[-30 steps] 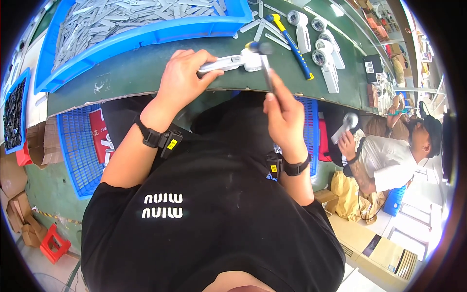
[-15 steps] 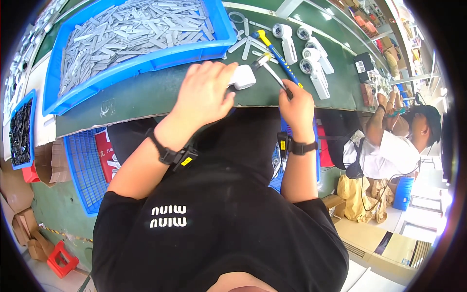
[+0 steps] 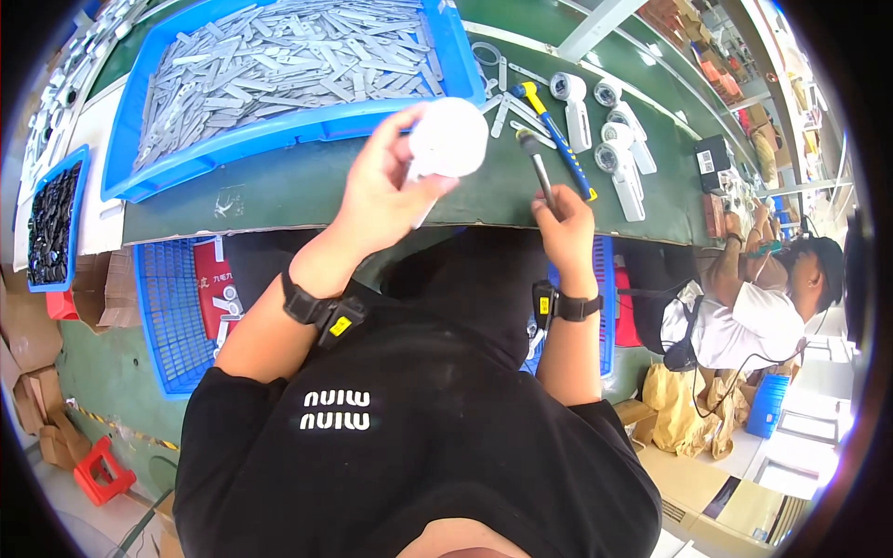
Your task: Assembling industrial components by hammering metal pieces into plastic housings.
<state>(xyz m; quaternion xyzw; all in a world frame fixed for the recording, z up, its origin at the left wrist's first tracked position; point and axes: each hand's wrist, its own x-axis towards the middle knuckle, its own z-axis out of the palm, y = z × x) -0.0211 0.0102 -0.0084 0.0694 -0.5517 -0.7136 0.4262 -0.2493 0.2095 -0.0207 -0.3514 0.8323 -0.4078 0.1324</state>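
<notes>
My left hand (image 3: 377, 191) grips a white handheld fan (image 3: 448, 139), raised over the table's front edge with its smooth round back showing and its handle partly behind my fingers. In my right hand (image 3: 566, 226) is a small hammer (image 3: 540, 171), its metal shaft pointing up and away. The hammer's head is blurred, with a pale yellow end. Just beyond it lies a second hammer (image 3: 555, 130) with a blue and yellow handle. Several more white handheld fans (image 3: 630, 191) lie to the right of that on the green table (image 3: 307, 181).
A large blue bin (image 3: 279, 133) full of grey flat strips stands at the back left. Loose strips (image 3: 500, 116) lie beside it. A smaller blue tray (image 3: 58, 228) holds black parts. Blue crates (image 3: 177, 325) sit below the table. Another person (image 3: 758, 298) works at the right.
My left hand has lifted the fan off the table and turned it, so its round back shows. My right hand with the hammer has drawn slightly nearer, its shaft now steeper.
</notes>
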